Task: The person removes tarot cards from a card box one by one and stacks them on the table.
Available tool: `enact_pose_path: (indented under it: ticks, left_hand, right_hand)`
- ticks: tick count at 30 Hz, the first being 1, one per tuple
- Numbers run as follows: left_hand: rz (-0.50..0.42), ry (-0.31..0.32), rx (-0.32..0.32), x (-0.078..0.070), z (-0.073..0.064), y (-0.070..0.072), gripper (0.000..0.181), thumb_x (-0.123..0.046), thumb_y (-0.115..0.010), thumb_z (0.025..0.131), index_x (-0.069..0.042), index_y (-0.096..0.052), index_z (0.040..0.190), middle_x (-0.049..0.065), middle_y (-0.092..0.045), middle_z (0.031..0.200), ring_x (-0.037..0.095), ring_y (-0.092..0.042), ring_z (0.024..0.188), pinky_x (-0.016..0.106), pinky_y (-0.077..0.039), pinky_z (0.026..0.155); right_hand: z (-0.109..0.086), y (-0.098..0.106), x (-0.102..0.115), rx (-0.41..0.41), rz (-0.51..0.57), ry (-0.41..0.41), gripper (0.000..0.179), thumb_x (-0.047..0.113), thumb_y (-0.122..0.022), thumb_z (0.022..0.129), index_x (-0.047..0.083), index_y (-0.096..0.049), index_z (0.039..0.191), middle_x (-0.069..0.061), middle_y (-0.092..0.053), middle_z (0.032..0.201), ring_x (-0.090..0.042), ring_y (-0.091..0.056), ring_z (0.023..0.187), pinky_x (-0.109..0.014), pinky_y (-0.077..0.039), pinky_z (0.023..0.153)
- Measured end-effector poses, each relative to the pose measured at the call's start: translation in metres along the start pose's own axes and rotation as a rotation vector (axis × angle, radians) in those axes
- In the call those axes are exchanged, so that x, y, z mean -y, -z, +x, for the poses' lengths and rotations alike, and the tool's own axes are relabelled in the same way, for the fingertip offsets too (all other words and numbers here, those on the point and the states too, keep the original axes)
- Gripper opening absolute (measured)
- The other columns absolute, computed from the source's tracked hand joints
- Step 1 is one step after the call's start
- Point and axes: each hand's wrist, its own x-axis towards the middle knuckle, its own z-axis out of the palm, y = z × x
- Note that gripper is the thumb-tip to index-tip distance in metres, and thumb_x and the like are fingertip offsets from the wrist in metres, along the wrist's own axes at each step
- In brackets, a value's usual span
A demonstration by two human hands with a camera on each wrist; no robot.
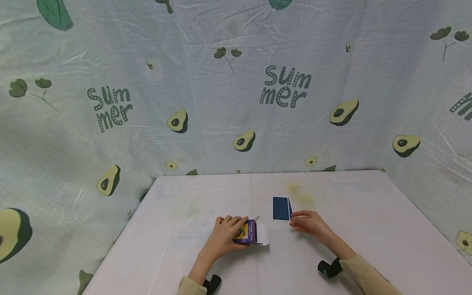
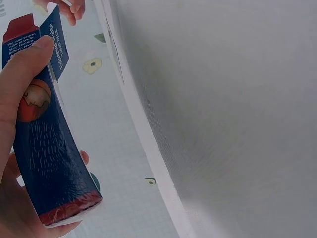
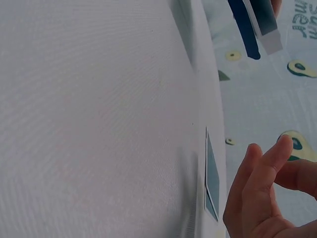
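My left hand [image 1: 225,237] grips a blue card box [image 1: 243,232] lettered "Universal Waite", held above the table. In the left wrist view, the thumb presses on the side of the box [image 2: 49,148] near its opened end flaps. To the right of the box, dark blue cards [image 1: 281,208] with white borders lie face down, one partly under another. Beside their right edge is my right hand [image 1: 310,224]. The right wrist view shows its fingers [image 3: 257,193] loosely bent, nothing between them, close to the cards [image 3: 212,173]. The box's contents are hidden.
The white table [image 1: 206,196] has a faint yellow stain [image 1: 300,193] behind the cards. A pale curtain [image 1: 206,82] printed with avocados and "summer" hangs behind and at both sides. Black devices [image 1: 329,268] are strapped at both wrists.
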Motion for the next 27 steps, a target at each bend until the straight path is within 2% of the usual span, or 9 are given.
enact_pose_path:
  ticks: [9, 27]
  left_hand:
    - [0.003, -0.005, -0.02, -0.001, 0.001, 0.0, 0.076, -0.052, -0.072, 0.063, -0.018, -0.049, 0.127, -0.005, -0.057, 0.113, 0.012, -0.049, 0.093, 0.038, -0.034, 0.082]
    - [-0.018, 0.013, 0.031, -0.009, 0.007, 0.007, 0.076, -0.052, -0.07, 0.065, -0.019, -0.047, 0.129, -0.004, -0.056, 0.116, 0.012, -0.048, 0.096, 0.039, -0.033, 0.085]
  right_hand:
    - [-0.01, -0.004, 0.001, 0.104, -0.101, 0.116, 0.048, 0.023, -0.057, 0.086, -0.012, -0.047, 0.117, -0.022, -0.06, 0.111, -0.014, -0.065, 0.086, -0.029, -0.051, 0.076]
    - [-0.022, -0.018, 0.013, 0.117, -0.164, 0.187, 0.043, 0.024, -0.052, 0.089, -0.01, -0.049, 0.115, -0.022, -0.062, 0.107, -0.018, -0.066, 0.085, -0.032, -0.052, 0.072]
